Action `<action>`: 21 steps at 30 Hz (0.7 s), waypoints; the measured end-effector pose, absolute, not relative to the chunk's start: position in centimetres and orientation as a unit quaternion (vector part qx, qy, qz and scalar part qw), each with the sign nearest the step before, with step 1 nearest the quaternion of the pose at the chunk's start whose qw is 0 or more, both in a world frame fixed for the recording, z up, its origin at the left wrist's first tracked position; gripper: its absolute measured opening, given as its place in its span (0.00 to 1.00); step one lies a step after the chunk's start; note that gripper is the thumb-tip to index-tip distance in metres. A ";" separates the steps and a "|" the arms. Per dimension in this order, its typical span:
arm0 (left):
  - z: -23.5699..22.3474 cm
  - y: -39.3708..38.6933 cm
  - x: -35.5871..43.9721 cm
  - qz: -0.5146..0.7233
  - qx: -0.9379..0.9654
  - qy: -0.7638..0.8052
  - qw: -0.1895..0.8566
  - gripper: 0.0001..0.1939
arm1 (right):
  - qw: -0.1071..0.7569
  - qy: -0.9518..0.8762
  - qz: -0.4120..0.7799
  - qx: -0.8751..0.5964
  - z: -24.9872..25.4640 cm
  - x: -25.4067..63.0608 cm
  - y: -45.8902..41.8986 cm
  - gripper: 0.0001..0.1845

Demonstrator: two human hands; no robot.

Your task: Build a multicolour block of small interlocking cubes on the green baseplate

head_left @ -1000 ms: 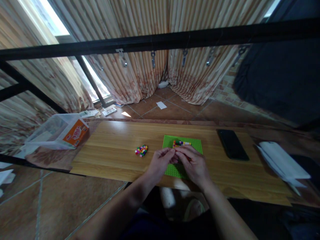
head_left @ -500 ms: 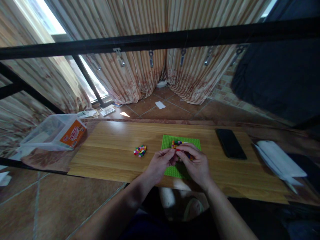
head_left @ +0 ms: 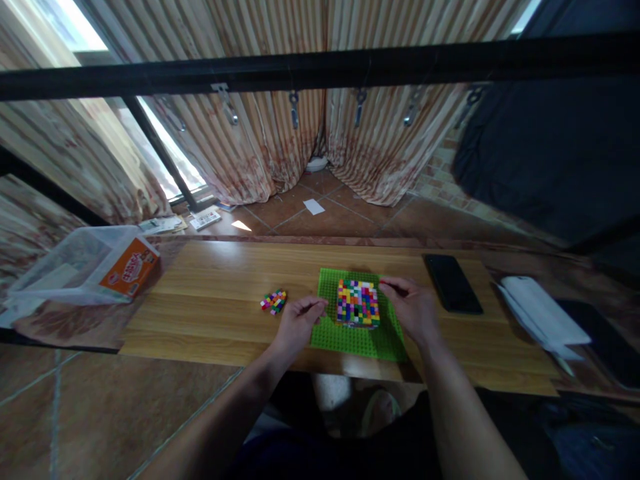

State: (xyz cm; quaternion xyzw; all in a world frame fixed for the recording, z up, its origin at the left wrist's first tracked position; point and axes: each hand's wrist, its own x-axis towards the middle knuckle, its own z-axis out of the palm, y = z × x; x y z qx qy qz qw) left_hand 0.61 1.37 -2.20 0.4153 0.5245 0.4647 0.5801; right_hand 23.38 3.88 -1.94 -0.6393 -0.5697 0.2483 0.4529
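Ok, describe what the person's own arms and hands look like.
The left hand and right hand are both bare, without gloves. The left forearm and right forearm show no sleeves, markings or cables. No watch or bracelet shows; the nails are too small to judge.

Dim room, daylight from the upper left.
The window (head_left: 83,23) glares nearly white beside the curtains (head_left: 280,133); a pale sheen lies on the table's (head_left: 210,300) far left, and a small bright patch on the floor (head_left: 285,217). The cloth (head_left: 540,140) at right sinks into shadow. The box (head_left: 75,273) looks stretched near the edge; the blocks (head_left: 357,303) look soft.
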 end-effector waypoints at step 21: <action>-3.1 1.5 0.3 0.439 0.422 0.530 0.591 0.07 | 0.428 -0.513 0.437 -0.603 -2.2 23.7 5.1 0.19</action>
